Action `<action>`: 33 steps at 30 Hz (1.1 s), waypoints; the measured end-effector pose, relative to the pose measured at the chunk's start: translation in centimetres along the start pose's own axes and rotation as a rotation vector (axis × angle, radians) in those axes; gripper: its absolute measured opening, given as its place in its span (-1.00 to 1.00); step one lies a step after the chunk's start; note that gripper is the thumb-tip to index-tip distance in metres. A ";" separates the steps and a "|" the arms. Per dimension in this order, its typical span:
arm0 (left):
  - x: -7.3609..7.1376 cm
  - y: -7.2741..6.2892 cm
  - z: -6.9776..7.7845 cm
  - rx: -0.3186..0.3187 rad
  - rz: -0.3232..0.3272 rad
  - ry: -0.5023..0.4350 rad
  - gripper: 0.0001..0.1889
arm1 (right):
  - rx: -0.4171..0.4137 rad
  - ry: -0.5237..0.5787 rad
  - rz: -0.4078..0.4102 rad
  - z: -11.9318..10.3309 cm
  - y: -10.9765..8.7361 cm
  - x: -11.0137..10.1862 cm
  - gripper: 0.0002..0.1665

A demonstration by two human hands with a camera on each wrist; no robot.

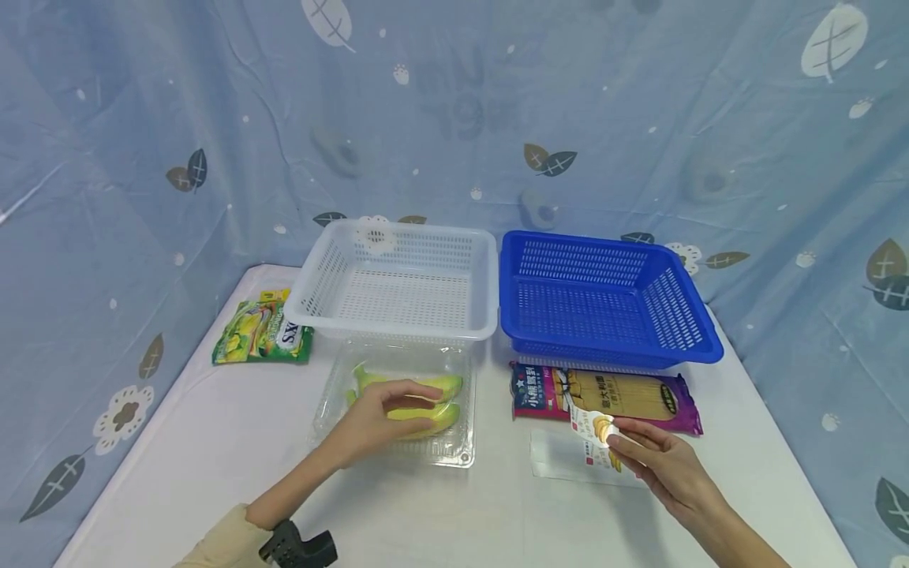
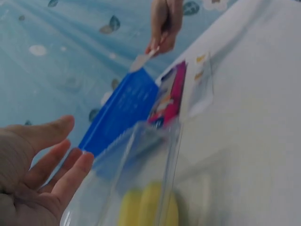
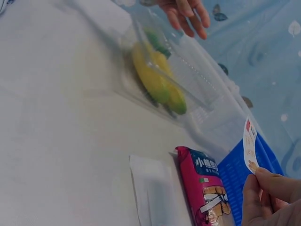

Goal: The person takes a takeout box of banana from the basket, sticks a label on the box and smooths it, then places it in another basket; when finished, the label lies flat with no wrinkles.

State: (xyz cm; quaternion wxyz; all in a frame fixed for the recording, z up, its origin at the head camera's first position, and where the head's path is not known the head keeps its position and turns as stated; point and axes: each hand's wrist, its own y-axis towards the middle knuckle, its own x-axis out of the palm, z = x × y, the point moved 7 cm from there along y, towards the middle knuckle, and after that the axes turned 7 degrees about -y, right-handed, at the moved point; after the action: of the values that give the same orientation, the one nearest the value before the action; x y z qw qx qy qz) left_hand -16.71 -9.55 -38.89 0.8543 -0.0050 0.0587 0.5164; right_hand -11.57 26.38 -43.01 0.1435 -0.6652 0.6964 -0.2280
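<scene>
My right hand (image 1: 663,469) pinches a small white label (image 1: 592,426) with a banana picture between thumb and fingers. In the right wrist view the label (image 3: 250,147) hangs slightly bent from the fingertips. Beneath it on the table lies a label sheet (image 1: 557,456) with another banana label on it. On the left, a clear plastic box (image 1: 465,438) contains yellow-green bananas (image 1: 443,418); whether its lid is fastened I cannot tell. Over this box hovers my left hand (image 1: 376,418), fingers spread and loosely bent, holding nothing; the left wrist view shows the hand (image 2: 42,169) beside the clear plastic wall.
A white perforated basket (image 1: 398,325) stands behind the clear box, with a blue basket (image 1: 611,347) to its right. Packaged noodles (image 1: 632,394) lie in front of the blue basket. At the far left rests a green and yellow packet (image 1: 259,331). Patterned blue cloth (image 1: 440,118) surrounds the table.
</scene>
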 end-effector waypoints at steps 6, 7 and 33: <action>-4.6 -3.0 -0.1 0.064 0.074 0.112 -0.67 | 0.005 -0.012 0.002 0.0 0.1 0.2 -0.70; -5.3 -3.5 -0.2 0.096 0.093 0.136 -0.67 | 0.005 -0.010 -0.001 0.0 0.2 0.2 -0.71; -10.7 -7.3 -4.4 0.279 0.107 0.459 -0.59 | -0.036 -0.073 0.004 -0.5 0.8 2.1 -0.72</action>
State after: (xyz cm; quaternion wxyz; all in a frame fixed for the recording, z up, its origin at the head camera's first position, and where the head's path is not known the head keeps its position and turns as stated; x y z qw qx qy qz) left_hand -15.55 -22.70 -42.49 0.7825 -0.0009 0.3216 0.5332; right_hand -12.68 24.34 -42.73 0.1574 -0.6742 0.6959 -0.1909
